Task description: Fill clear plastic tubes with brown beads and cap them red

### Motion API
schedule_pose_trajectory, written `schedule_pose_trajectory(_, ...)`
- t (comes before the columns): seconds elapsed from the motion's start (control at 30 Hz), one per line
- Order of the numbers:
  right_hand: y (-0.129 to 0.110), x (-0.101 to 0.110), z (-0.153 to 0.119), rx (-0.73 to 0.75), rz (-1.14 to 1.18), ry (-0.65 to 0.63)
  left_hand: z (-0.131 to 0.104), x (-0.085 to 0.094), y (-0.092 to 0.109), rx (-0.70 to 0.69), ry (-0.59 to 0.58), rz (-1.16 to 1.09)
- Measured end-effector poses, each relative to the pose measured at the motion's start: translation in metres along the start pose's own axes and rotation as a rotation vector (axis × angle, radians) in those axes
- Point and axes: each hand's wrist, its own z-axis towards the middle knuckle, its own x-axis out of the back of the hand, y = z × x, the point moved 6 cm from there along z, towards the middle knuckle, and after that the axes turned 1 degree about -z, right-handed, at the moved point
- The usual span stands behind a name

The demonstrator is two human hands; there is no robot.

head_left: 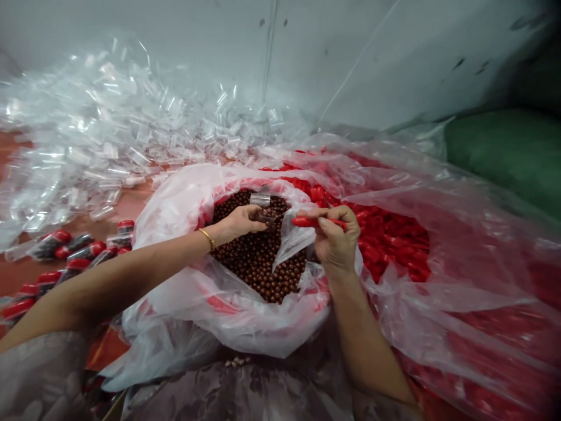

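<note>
Left hand (246,222), gold bangle (207,238) at wrist, holding small clear container (266,217) over brown balls (267,260) in open white plastic bag (175,202). Right hand (337,237) gripping red cap piece (307,222), level with left. Clear cylinder (260,200) lying on balls, far side. Heap of clear containers (105,117) far left; filled red-capped containers (87,250) near left on reddish floor (131,202). Red caps (394,240) right, partly under clear plastic sheeting (464,257). Green sack-like bundle (504,152) far right.
</note>
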Motion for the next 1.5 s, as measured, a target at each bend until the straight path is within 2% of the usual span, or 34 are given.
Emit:
schedule_pose_trajectory(0.07,-0.001,-0.001,0.000,-0.005,-0.010,0.011,-0.010,0.003,0.007,-0.060,-0.039,-0.304)
schedule_pose_trajectory(0.13,0.002,-0.003,0.000,-0.052,-0.039,0.015,-0.019,0.004,0.010,-0.092,-0.053,-0.436)
schedule_pose_trajectory(0.2,0.009,-0.008,-0.001,-0.182,-0.051,-0.014,-0.027,0.004,0.011,-0.108,-0.056,-0.505)
schedule_pose_trajectory(0.3,0.020,-0.017,-0.005,-0.418,-0.040,-0.097,-0.035,0.003,0.008,-0.117,-0.065,-0.537)
schedule_pose_trajectory(0.37,0.022,-0.022,-0.007,-0.495,-0.045,-0.166,-0.036,0.001,0.005,-0.114,-0.083,-0.528)
schedule_pose_trajectory(0.53,0.019,-0.039,-0.010,-0.447,-0.261,-0.375,-0.033,-0.002,0.000,-0.059,-0.157,-0.537)
schedule_pose_trajectory(0.7,0.023,-0.042,-0.015,-0.478,-0.316,-0.403,-0.033,-0.004,0.002,-0.087,-0.197,-0.465)
schedule_pose_trajectory(0.8,0.021,-0.040,-0.018,-0.393,-0.429,-0.426,-0.035,-0.005,0.005,-0.139,-0.175,-0.405)
schedule_pose_trajectory(0.97,0.008,-0.049,-0.021,-0.028,-0.621,-0.475,-0.041,-0.005,0.009,-0.159,-0.107,-0.188)
schedule_pose_trajectory(1.07,0.006,-0.053,-0.026,0.094,-0.728,-0.502,-0.044,0.000,0.017,-0.286,-0.005,-0.002)
schedule_pose_trajectory(1.17,0.004,-0.056,-0.032,0.203,-0.781,-0.595,-0.046,0.003,0.022,-0.390,0.099,0.227)
schedule_pose_trajectory(1.27,0.003,-0.059,-0.039,0.296,-0.842,-0.681,-0.046,0.004,0.021,-0.380,0.138,0.376)
schedule_pose_trajectory(1.37,0.002,-0.061,-0.041,0.372,-0.925,-0.724,-0.047,0.005,0.022,-0.382,0.141,0.409)
schedule_pose_trajectory(1.43,0.000,-0.062,-0.041,0.378,-0.937,-0.729,-0.047,0.005,0.023,-0.367,0.135,0.413)
schedule_pose_trajectory(1.5,-0.002,-0.060,-0.037,0.327,-0.888,-0.676,-0.046,0.005,0.025,-0.334,0.132,0.425)
